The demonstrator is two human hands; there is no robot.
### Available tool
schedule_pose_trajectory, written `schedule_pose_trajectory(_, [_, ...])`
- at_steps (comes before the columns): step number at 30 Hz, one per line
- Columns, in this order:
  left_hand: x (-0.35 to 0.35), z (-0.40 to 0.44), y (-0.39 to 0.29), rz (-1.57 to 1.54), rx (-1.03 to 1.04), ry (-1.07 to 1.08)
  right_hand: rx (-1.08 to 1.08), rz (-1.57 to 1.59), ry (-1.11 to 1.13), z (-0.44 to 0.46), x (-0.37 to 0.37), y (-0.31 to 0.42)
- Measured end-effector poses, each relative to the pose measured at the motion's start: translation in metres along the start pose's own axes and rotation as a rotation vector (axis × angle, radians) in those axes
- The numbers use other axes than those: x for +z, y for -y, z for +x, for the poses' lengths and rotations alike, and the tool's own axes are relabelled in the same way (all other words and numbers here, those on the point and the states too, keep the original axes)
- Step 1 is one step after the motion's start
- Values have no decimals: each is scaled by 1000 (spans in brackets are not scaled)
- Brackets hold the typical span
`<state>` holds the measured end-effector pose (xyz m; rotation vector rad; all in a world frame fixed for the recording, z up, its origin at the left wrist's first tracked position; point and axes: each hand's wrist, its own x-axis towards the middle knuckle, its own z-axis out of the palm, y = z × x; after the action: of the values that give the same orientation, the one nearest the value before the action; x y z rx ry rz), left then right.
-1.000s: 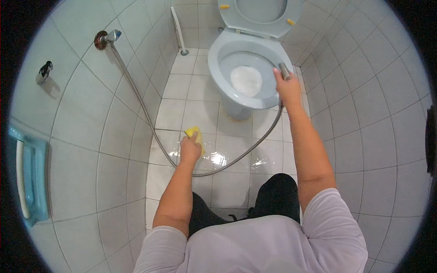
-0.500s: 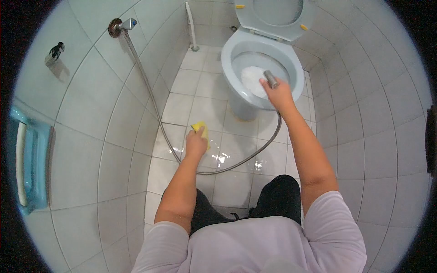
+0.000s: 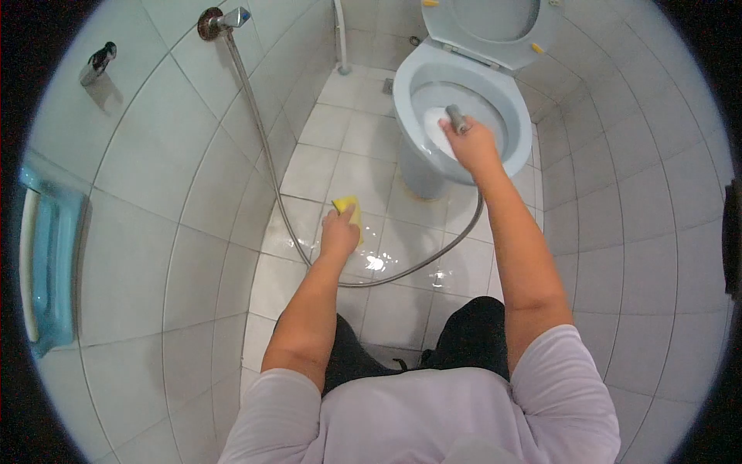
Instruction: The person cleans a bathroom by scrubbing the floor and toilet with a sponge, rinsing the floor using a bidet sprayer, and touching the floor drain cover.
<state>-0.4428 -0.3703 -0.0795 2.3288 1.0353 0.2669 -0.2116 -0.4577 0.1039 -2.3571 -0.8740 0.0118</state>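
My right hand (image 3: pixel 474 147) is closed around a grey metal spray head (image 3: pixel 457 118) over the front of the toilet bowl (image 3: pixel 519 147). White foam or water (image 3: pixel 437 133) shows in the bowl beneath it. From the spray head a flexible metal hose (image 3: pixel 433 259) loops down across the floor and up to a wall tap (image 3: pixel 224 22). Above the wet tiles, my left hand (image 3: pixel 338 232) grips a yellow sponge (image 3: pixel 349 206) with green along one edge. Part of the sponge is hidden behind the fingers.
The toilet lid and seat (image 3: pixel 495 23) are raised against the back. A white pipe (image 3: pixel 340 39) stands in the far left corner. On the left wall are a hook (image 3: pixel 99 63) and a blue holder (image 3: pixel 54 263). Tiled walls close in on both sides.
The view has shifted slightly, so the toilet and tap sit further right. My right hand has tilted the spray head a little. Both hands keep their hold.
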Motion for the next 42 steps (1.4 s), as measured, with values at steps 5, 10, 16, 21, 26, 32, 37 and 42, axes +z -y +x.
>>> schedule_pose_trajectory(5, [2, 4, 2, -32, 8, -28, -75, -41, 244, -19, 13, 2])
schedule_pose_trajectory(10, [-1, 7, 1, -21, -21, 16, 6, -17, 141, -21, 5, 14])
schedule_pose_trajectory(16, [0, 6, -1, -7, -22, 12, -37, -83, 290, -37, 11, 20])
schedule_pose_trajectory(21, [-6, 7, -5, 19, -64, 75, -20, -144, 354, -59, 20, 10])
schedule_pose_trajectory(26, [-1, 4, 0, -46, -9, -27, -34, -109, 289, -92, 21, -19])
schedule_pose_trajectory(32, [5, 10, 0, -24, -17, 30, 43, -69, 226, -110, 12, -25])
schedule_pose_trajectory(37, [3, 13, -12, -69, -26, 36, 66, -51, 201, -111, 18, -31])
schedule_pose_trajectory(42, [4, 15, -8, -52, -38, 97, 138, -62, 161, -122, 14, -52])
